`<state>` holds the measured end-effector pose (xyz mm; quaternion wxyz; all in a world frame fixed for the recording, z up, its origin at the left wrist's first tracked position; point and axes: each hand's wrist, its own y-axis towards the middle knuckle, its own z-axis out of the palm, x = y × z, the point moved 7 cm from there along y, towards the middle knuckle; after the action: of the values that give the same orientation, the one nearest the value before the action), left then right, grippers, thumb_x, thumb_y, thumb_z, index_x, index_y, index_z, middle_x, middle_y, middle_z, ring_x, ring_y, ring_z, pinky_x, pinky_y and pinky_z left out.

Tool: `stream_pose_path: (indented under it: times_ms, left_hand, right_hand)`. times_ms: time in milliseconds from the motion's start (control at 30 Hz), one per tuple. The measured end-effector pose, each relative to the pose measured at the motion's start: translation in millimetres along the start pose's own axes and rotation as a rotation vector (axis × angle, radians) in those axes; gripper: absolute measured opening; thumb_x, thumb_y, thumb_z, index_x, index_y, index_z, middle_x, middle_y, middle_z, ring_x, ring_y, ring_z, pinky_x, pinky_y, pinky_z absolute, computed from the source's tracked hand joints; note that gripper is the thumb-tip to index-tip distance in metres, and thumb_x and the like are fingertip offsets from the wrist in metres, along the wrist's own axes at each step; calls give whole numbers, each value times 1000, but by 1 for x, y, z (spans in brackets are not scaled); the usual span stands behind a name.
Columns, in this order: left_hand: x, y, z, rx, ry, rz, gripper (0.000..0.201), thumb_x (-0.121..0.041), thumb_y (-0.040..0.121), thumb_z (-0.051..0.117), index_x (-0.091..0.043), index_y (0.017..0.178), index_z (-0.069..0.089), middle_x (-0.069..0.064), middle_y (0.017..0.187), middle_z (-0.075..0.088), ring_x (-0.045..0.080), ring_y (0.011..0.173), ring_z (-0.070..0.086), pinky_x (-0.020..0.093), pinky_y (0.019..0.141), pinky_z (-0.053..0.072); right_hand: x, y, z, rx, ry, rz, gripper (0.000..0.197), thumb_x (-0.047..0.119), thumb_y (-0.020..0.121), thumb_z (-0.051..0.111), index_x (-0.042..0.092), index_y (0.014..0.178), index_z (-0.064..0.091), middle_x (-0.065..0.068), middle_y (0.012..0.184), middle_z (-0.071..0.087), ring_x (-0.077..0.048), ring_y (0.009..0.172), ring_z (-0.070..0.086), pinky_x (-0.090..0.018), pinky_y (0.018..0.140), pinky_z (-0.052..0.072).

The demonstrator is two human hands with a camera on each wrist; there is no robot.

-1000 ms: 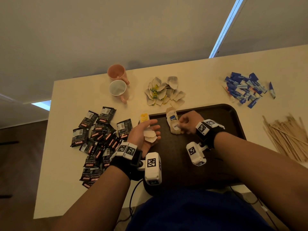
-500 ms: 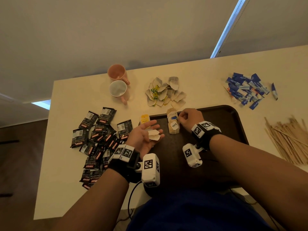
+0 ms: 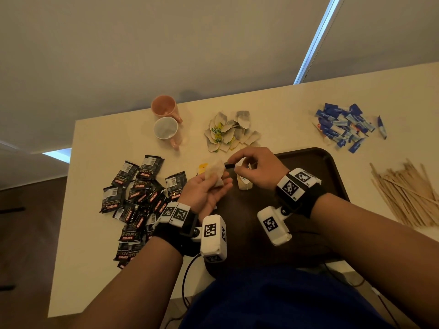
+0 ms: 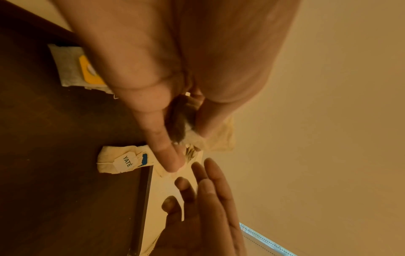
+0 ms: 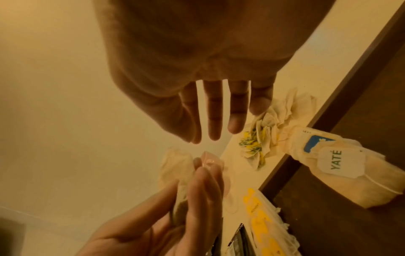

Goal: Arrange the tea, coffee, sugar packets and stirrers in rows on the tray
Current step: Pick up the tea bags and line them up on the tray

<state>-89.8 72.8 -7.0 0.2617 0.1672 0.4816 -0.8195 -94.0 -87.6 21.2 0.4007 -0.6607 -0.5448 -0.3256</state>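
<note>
The job has only just begun. The dark tray [image 3: 332,176] sits in the middle of the table [image 3: 99,143], right in front of the person. Only a few tea bags lie on it, up at its 11 o'clock corner: one with a "YATÉ" tag [image 5: 342,161] and one with a yellow tag [image 4: 87,72] near the rim.

The left hand [image 3: 206,193] holds a small bunch of tea bags [image 3: 215,173] with its fingers curled around them. The right hand [image 3: 259,169] reaches over to the bunch. In the head view it seems to pinch a small dark tag [image 3: 230,165], but from its own wrist its fingers look straight, so I cannot tell for sure.

Lots is still left, I think. A pile of tea bags [image 3: 229,132] waits at 12 o'clock from the tray. The black coffee packets [image 3: 140,195] lie in a heap at 9 o'clock. The blue sugar packets [image 3: 344,125] sit at 1 o'clock, and the wooden stirrers [image 3: 408,195] at 3 o'clock. None of these are on the tray yet. Two mugs [image 3: 166,119] stand at 11 o'clock.
</note>
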Motion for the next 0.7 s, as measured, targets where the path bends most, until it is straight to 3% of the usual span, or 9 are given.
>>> stream_pose_path:
  times_ms: [200,333,400,533,700]
  left_hand:
    - [3,-3,1,19,52,-17,27,-10,104,42,0,126,54,16,104,67,25,90,68,34,69,62]
    - [6,-5,4,50,115,-33,20,-10,102,45,-1,111,60,15,100,67,24,87,69,34,72,62]
    - [7,-4,4,46,126,-29,18,-9,102,46,-2,111,59,16,101,67,25,88,69,34,73,61]
    - [8,-3,2,30,115,-17,20,-12,102,45,0,112,59,21,104,65,29,89,69,34,73,62]
    - [12,0,1,41,217,-21,19,-9,102,46,3,106,61,17,98,69,25,90,70,34,78,60]
  right_hand:
    - [10,2,8,7,-29,4,27,41,79,76,26,100,71,8,98,65,-12,78,60,-25,71,52]
    - [15,6,11,-39,25,-3,11,26,78,79,22,83,71,12,81,65,-1,62,54,-15,61,44]
    - [16,8,11,-41,56,-11,5,17,79,78,17,79,73,12,72,67,0,59,55,-16,59,46]
    - [13,10,10,-12,95,-9,5,14,80,77,11,82,75,5,72,70,-8,63,61,-23,63,52]
    - [10,3,13,61,69,21,11,16,80,77,9,88,75,3,75,69,0,62,58,-14,59,48]
